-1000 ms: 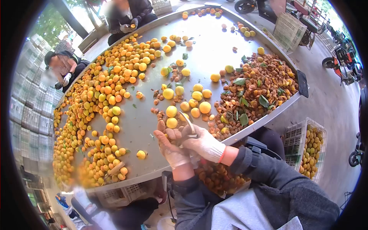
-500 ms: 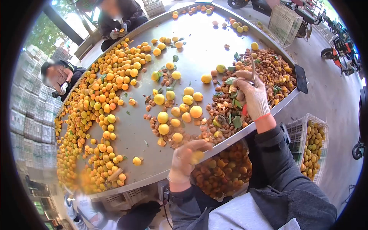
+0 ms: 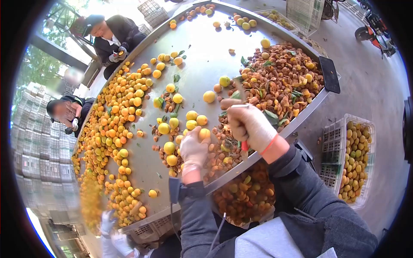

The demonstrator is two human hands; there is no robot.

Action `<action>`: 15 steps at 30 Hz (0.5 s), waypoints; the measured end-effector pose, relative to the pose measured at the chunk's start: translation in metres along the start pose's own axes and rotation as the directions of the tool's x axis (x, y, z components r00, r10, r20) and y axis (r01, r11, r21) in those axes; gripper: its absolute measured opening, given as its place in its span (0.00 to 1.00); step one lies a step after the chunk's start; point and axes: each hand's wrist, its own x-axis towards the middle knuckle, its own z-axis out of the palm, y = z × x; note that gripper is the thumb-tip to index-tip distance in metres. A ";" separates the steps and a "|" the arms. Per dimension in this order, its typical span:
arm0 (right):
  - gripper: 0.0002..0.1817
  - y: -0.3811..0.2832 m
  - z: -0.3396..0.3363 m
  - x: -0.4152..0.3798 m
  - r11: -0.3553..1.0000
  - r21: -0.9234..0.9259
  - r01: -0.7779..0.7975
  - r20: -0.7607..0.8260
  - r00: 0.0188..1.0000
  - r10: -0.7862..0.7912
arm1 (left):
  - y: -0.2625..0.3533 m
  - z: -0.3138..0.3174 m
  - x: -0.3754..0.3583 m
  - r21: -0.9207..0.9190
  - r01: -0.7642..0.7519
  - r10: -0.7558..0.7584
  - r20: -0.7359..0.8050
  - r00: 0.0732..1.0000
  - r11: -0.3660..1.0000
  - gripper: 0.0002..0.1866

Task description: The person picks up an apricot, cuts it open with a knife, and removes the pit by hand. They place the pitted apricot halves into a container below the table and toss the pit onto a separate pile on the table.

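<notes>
Nearest, below the bench (image 3: 202,81) edge, a tub (image 3: 245,195) of cut fruit sits at the person's lap. Just above it the left hand (image 3: 194,148), gloved, lies on the near part of the bench with its fingers (image 3: 198,138) closed on a yellow apricot (image 3: 204,133). The fruit looks small, light and round, with soft flesh that would bruise under a hard squeeze, so a gentle grip around its sides, seam turned up, seems best. To its right the right hand (image 3: 251,124), also gloved, is clenched around a red-handled knife (image 3: 244,146); the blade is hard to make out. Loose apricots lie beyond the hands, a brown heap of pits (image 3: 284,84) and leaves to the far right, a dense band of fruit (image 3: 116,112) along the left. Two other people sit at the far left rim.
</notes>
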 end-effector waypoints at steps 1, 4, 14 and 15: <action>0.18 -0.002 0.009 -0.003 0.989 -0.150 0.009 -0.019 1.000 -0.012 | -0.002 -0.003 -0.003 0.006 -0.003 0.003 -0.007 1.000 1.000 0.26; 0.12 0.001 0.026 -0.011 0.907 -0.415 -0.071 -0.005 0.997 0.076 | 0.001 -0.036 -0.038 -0.968 0.213 0.025 0.212 0.977 -0.131 0.22; 0.09 0.082 0.043 -0.025 0.627 -0.768 0.132 0.317 0.928 0.193 | -0.046 -0.027 -0.092 -0.902 0.023 -0.043 0.046 0.998 -0.431 0.31; 0.09 0.087 0.045 -0.027 0.621 -0.773 0.132 0.319 0.927 0.199 | -0.045 -0.026 -0.094 -0.899 0.017 -0.048 0.042 0.998 -0.437 0.31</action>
